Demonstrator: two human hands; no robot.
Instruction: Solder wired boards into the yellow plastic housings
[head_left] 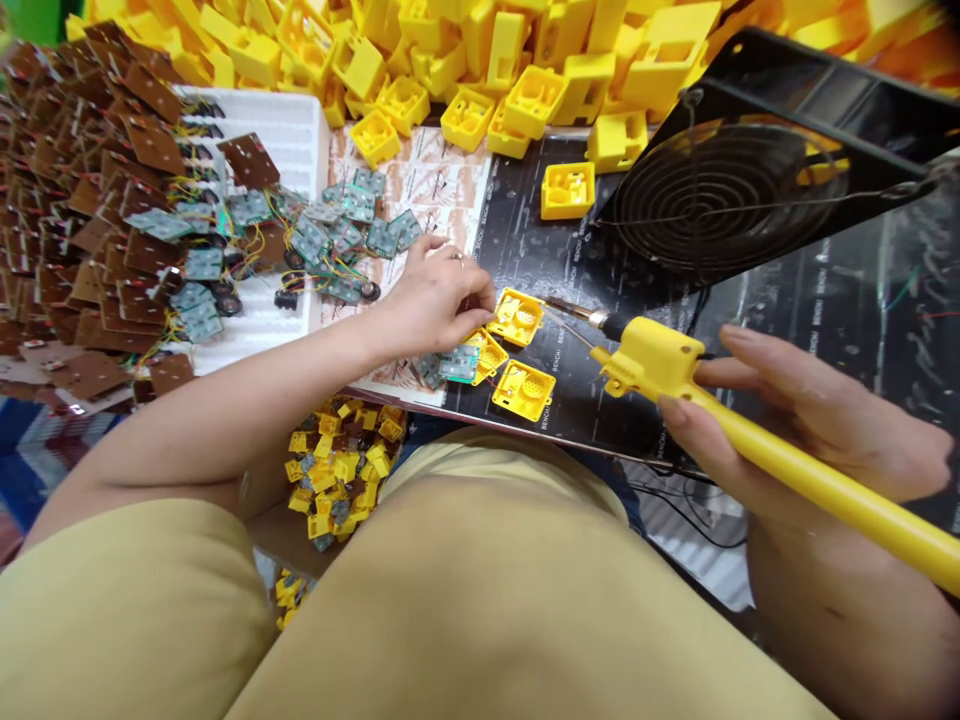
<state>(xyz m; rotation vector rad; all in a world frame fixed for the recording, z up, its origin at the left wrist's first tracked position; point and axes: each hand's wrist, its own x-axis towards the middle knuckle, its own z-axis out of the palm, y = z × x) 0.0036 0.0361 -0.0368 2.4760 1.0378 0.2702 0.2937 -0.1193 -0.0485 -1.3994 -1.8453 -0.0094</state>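
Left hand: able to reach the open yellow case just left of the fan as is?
Probably yes. Only black work surface seems to lie between the left hand and that yellow case; the soldering iron in the right hand sits lower in view, off that line.

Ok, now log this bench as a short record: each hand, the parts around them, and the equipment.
Left hand: fingertips at the left edge of an open yellow housing; whether they pinch anything is unclear
Right hand: holding a yellow soldering tool, tip near that housing's right edge
Nearby: two more open housings, a green board against one
Left side: heaped brown boards, wired green boards, white tray
Back: piled yellow parts
Back right: black fan
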